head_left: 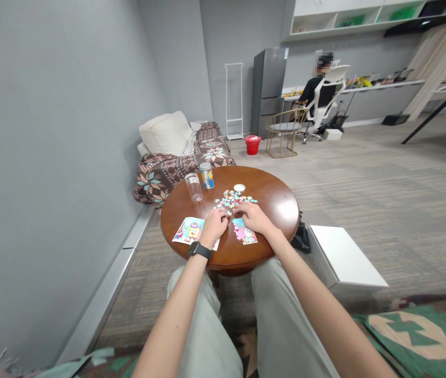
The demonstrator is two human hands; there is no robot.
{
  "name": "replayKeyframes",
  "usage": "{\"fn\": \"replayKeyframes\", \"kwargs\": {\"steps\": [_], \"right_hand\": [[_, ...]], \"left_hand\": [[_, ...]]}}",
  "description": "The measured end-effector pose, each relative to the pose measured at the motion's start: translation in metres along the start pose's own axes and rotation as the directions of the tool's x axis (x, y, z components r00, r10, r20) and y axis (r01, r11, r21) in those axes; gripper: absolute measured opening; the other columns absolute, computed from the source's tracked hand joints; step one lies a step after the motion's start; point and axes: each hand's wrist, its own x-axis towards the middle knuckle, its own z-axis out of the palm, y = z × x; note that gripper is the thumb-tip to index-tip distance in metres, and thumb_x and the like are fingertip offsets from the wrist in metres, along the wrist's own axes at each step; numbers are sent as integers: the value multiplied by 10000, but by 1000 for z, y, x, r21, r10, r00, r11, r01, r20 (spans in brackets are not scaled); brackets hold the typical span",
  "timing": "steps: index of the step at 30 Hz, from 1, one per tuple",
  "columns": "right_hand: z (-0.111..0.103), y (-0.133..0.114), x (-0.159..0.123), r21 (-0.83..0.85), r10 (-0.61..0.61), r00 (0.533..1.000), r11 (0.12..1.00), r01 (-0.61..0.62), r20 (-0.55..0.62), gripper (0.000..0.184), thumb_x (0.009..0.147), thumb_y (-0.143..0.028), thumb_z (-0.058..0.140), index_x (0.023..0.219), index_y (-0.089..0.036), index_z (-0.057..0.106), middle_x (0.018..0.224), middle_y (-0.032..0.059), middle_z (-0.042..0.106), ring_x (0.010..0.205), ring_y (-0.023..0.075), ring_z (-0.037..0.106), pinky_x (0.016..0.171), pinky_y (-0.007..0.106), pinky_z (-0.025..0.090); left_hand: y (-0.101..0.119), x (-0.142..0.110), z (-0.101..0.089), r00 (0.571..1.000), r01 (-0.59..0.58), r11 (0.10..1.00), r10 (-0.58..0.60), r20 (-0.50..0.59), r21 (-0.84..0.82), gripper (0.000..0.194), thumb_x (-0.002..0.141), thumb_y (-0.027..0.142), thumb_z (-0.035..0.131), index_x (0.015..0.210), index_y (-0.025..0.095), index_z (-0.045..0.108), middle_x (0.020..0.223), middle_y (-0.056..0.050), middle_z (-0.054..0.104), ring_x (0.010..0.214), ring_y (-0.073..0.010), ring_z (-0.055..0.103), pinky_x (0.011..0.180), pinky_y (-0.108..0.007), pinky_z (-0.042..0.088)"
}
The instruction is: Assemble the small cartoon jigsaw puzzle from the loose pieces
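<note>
Both of my hands rest on a round brown wooden table. My left hand, with a black watch on its wrist, lies with curled fingers at the near edge of a scatter of loose jigsaw pieces. My right hand sits beside it, fingers bent over the pieces; what the fingertips pinch is too small to see. A partly joined puzzle section lies under my right hand. A cartoon picture card lies by my left hand.
A clear glass, a printed can and a white lid stand at the table's far side. A white box sits on the floor to the right. A sofa, red bucket and a seated person lie beyond.
</note>
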Motion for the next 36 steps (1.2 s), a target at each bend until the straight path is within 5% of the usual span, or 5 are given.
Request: {"fn": "replayKeyframes", "kwargs": {"steps": [6,14,28,36], "right_hand": [[0,-2,0,-79,21,1000,997,-21,7,402,799,-11,464,950,-181,795,1047,94,765,1011,236,675,980,401,524],[-2,-3,0,2,-14,1000,1000,14,-3,372,810,-8,481,914,-213,773,1029,52,773,1031,217,676,994,384,512],[0,0,-2,-114,87,996,989,-90,-32,325,864,-59,490,877,-199,783,964,79,725,939,221,642,899,362,502],[-2,-4,-1,-169,213,976,962,-216,-33,178,927,-225,598,845,-198,754,950,100,696,953,243,616,890,369,467]], "left_hand": [[2,-1,-2,1000,5,999,-4,-23,53,229,870,106,523,919,201,726,1087,-89,697,1093,-261,619,985,-413,481],[1,0,0,999,-31,999,31,24,-11,319,839,59,522,980,223,756,1243,-55,716,1237,-238,598,1107,-401,431],[0,-1,1,1000,-3,1000,3,0,23,268,886,103,517,931,214,757,1091,-71,695,1100,-248,599,1009,-401,461],[2,-1,-1,1000,3,1000,-2,-27,21,233,870,90,508,808,196,706,1004,-80,688,1022,-244,601,961,-396,466]]}}
